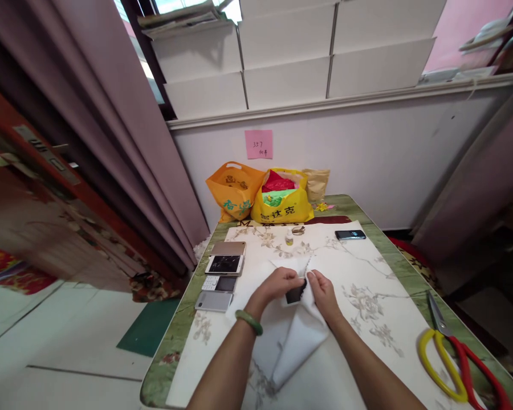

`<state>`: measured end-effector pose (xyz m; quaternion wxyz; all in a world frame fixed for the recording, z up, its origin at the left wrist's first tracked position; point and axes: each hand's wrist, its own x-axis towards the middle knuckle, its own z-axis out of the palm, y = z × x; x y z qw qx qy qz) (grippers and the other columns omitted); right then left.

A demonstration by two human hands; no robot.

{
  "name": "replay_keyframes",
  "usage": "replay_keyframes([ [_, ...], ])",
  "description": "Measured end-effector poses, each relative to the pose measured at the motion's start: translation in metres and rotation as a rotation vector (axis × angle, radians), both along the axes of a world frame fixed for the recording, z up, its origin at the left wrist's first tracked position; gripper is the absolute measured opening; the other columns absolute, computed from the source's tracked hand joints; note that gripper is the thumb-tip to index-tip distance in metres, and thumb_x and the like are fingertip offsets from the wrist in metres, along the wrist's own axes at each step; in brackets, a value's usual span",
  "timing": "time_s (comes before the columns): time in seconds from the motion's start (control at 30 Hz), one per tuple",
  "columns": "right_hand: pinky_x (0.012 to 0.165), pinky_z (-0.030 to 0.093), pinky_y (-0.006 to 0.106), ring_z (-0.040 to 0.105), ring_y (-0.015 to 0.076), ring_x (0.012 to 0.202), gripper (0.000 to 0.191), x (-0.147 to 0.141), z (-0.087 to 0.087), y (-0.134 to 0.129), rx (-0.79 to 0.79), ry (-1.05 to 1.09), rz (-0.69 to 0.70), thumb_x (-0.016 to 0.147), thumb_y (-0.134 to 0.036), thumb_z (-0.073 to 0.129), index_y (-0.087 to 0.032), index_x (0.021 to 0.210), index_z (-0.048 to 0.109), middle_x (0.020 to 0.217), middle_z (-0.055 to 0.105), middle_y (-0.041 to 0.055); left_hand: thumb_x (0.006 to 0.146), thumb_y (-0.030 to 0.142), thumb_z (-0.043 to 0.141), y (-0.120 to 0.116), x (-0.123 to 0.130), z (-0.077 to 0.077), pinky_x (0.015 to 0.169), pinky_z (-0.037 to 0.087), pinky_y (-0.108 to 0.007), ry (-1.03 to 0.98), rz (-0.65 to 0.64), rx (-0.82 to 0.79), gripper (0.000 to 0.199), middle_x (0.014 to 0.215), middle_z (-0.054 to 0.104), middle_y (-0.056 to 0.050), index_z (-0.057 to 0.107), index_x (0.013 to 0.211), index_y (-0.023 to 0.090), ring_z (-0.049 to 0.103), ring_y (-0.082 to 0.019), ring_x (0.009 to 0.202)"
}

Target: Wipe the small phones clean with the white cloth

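A white cloth [301, 336] with a zigzag edge lies partly folded in front of me. On it is a dark, flat, phone-like object [294, 293], partly hidden by fingers and fabric. My left hand [281, 283], below a green bangle [248, 322], is closed at the top of that object, its thumb and fingers near the cloth edge. My right hand [321, 288] pinches the cloth's edge just right of the object, and a fold hangs beneath it.
Several phones [224, 265] are lined up at the left. A small bottle [289, 238], glasses [298, 230] and another phone [350, 234] lie farther back. Orange [235, 191] and yellow [282, 208] bags stand by the wall; large scissors [447, 341] lie at the right.
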<state>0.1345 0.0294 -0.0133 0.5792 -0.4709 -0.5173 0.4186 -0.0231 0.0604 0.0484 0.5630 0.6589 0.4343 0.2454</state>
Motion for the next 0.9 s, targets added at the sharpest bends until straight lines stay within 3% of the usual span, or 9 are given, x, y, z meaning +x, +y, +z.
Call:
replay_keyframes([
  [0.13,0.054,0.035,0.023,0.035,0.0112,0.058,0.038,0.002,-0.002,0.002,-0.012,0.101,-0.089,0.086,-0.051,0.052,-0.02,0.067,0.043,0.061,0.037,-0.0054,0.07,0.051,0.064,-0.014,0.024,-0.021,0.049,0.025,-0.023,-0.128,0.29,0.025,0.039,0.052,0.041,0.005,0.053,0.058,0.016,0.035,-0.009,0.052],
  [0.33,0.052,0.036,0.023,0.037,0.0121,0.057,0.039,0.005,-0.007,0.002,-0.073,0.187,-0.086,0.084,-0.054,0.054,-0.02,0.069,0.046,0.06,0.041,-0.0047,0.073,0.048,0.061,-0.03,0.038,-0.035,0.052,0.027,-0.023,-0.233,0.443,0.063,0.036,0.054,0.039,0.005,0.049,0.057,0.018,0.034,-0.01,0.054],
  [0.57,0.058,0.039,0.025,0.042,0.0145,0.063,0.04,0.003,-0.007,0.004,-0.052,-0.005,-0.094,0.087,-0.058,0.049,-0.02,0.073,0.049,0.065,0.047,-0.0026,0.077,0.046,0.057,-0.035,0.057,-0.049,0.054,0.029,-0.024,-0.306,0.83,0.135,0.039,0.053,0.034,0.006,0.039,0.055,0.02,0.031,-0.011,0.054],
  [0.63,0.061,0.04,0.026,0.043,0.0151,0.064,0.041,0.002,-0.006,0.005,-0.05,-0.063,-0.092,0.088,-0.058,0.046,-0.019,0.076,0.05,0.067,0.05,-0.0016,0.079,0.045,0.055,-0.033,0.064,-0.049,0.056,0.031,-0.024,-0.286,0.919,0.164,0.037,0.055,0.038,0.005,0.04,0.056,0.021,0.034,-0.012,0.056],
  [0.77,0.061,0.038,0.025,0.042,0.0131,0.06,0.039,0.0,-0.005,0.003,0.022,-0.211,0.055,0.091,-0.052,0.043,-0.019,0.071,0.05,0.062,0.048,-0.0034,0.083,0.045,0.049,-0.018,0.067,-0.042,0.06,0.035,-0.026,-0.26,1.119,0.228,0.034,0.058,0.046,0.003,0.045,0.059,0.021,0.04,-0.014,0.06],
  [0.9,0.06,0.038,0.023,0.042,0.0124,0.059,0.038,-0.001,-0.003,0.001,0.069,-0.267,0.148,0.09,-0.05,0.046,-0.019,0.068,0.05,0.06,0.048,-0.0039,0.086,0.044,0.046,-0.004,0.062,-0.036,0.066,0.038,-0.027,-0.277,1.202,0.243,0.03,0.065,0.051,0.002,0.049,0.066,0.021,0.044,-0.014,0.064],
])
